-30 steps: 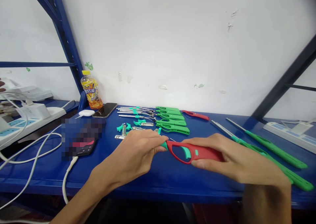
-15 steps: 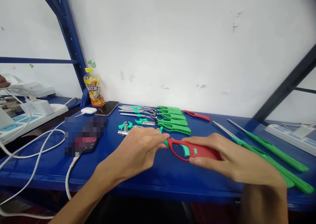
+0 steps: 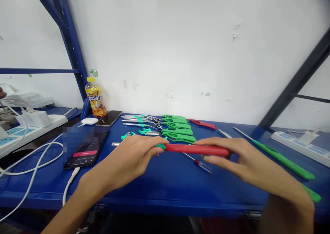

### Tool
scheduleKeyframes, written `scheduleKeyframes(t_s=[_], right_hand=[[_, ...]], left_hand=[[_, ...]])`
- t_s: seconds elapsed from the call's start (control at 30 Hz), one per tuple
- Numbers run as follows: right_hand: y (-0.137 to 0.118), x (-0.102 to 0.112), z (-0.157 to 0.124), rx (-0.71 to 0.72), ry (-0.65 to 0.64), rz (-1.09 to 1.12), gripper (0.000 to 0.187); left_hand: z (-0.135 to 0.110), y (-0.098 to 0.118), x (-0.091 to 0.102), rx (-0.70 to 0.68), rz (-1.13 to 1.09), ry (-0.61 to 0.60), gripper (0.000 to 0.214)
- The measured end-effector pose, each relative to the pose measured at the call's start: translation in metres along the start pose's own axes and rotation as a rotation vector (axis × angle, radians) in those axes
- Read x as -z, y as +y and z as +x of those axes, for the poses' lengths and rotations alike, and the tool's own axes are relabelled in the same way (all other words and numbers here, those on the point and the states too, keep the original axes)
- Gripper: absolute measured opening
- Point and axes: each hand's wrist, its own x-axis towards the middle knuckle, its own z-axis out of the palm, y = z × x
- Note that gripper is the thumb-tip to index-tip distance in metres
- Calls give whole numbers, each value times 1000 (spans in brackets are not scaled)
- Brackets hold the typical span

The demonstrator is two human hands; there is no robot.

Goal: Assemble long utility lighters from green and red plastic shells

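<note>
Both my hands hold a red long-nosed lighter [image 3: 196, 149] level above the blue shelf top [image 3: 170, 182]. My left hand [image 3: 131, 155] is closed round its metal tube end, next to the green collar. My right hand [image 3: 232, 156] grips the red handle, which is turned edge-on. A small screwdriver [image 3: 199, 163] lies on the shelf just under the lighter. Behind it sit several green lighter handles [image 3: 177, 129], metal tubes [image 3: 136, 118] and small green parts [image 3: 134, 133].
A phone [image 3: 85, 151] on a white cable lies at the left, a second phone [image 3: 108, 118], a white earbud case [image 3: 89, 121] and an orange drink bottle [image 3: 95, 98] behind it. Finished green lighters [image 3: 281, 160] lie at the right. Power strips [image 3: 299, 141] sit at both ends.
The red lighter has been rolled from flat, with its trigger loop showing, to edge-on. The screwdriver under it is now in view. Both hands kept their grip.
</note>
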Motion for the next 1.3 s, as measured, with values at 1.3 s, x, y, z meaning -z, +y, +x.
scheduleKeyframes(t_s=[1.3], right_hand=[[20,-30,13,-161,-333,35,37]], left_hand=[[2,14,-20,139,-61,-429,25]])
